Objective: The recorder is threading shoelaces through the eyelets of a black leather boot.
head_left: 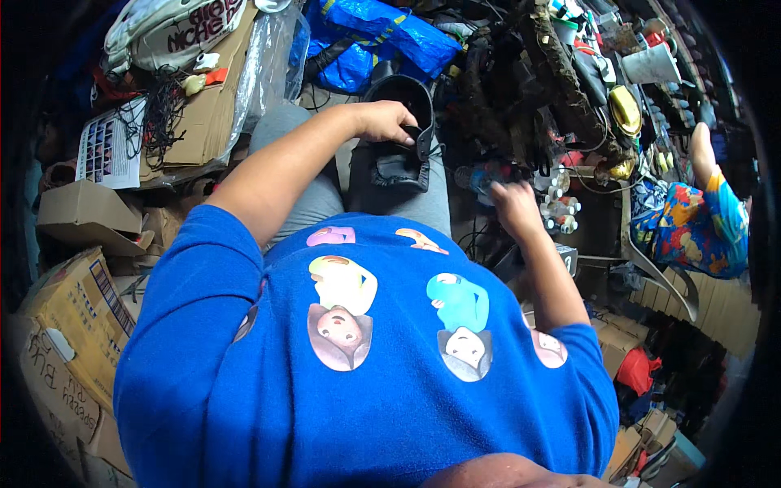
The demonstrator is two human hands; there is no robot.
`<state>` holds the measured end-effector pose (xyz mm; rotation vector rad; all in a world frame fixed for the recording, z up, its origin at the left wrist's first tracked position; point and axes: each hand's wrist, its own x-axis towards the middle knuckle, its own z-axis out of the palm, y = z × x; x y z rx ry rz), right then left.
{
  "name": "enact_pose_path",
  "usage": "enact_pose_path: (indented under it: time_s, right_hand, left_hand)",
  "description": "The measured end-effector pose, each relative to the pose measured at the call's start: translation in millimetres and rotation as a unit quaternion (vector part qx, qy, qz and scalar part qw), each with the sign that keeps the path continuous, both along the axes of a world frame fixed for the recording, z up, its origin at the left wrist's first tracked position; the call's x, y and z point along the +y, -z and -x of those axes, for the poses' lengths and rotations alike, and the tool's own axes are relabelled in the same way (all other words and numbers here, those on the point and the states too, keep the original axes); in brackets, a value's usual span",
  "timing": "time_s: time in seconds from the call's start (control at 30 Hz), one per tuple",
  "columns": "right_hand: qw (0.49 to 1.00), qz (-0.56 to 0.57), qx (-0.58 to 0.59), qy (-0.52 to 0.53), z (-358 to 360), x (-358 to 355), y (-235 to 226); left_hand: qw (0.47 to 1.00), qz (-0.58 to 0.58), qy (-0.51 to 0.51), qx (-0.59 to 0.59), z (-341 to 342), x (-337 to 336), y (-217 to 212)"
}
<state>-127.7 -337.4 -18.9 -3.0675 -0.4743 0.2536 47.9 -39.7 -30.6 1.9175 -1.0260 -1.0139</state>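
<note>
A black leather shoe or boot (404,169) rests on my lap between my grey-trousered knees, its opening facing up. My left hand (384,122) is closed on the upper's edge, with the fingertips bent inside the opening. Off to the right of my knee, my right hand (514,203) is low beside a clear plastic bottle (478,179). The right fingers are blurred and partly turned away, so whether they grip the bottle does not show. Several small clear bottles (561,213) stand just right of that hand.
At the far left lie cardboard boxes (85,213), a printed sheet (110,150) and tangled black cords (167,118). A blue bag (390,41) is ahead. Dark cluttered gear and a white cup (651,65) fill the far right, where another person in bright patterned clothes (700,228) sits.
</note>
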Motion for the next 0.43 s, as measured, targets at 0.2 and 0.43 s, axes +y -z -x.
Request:
enact_pose_path:
  time_s: [0.2, 0.43]
  right_hand:
    - [0.723, -0.569, 0.076, 0.384, 15, -21, -49]
    - [0.304, -0.936, 0.115, 0.135, -35, 40, -73]
  left_hand:
    - [0.981, -0.027, -0.151, 0.119, 9, 12, -30]
    - [0.996, 0.018, -0.081, 0.024, 29, 7, -17]
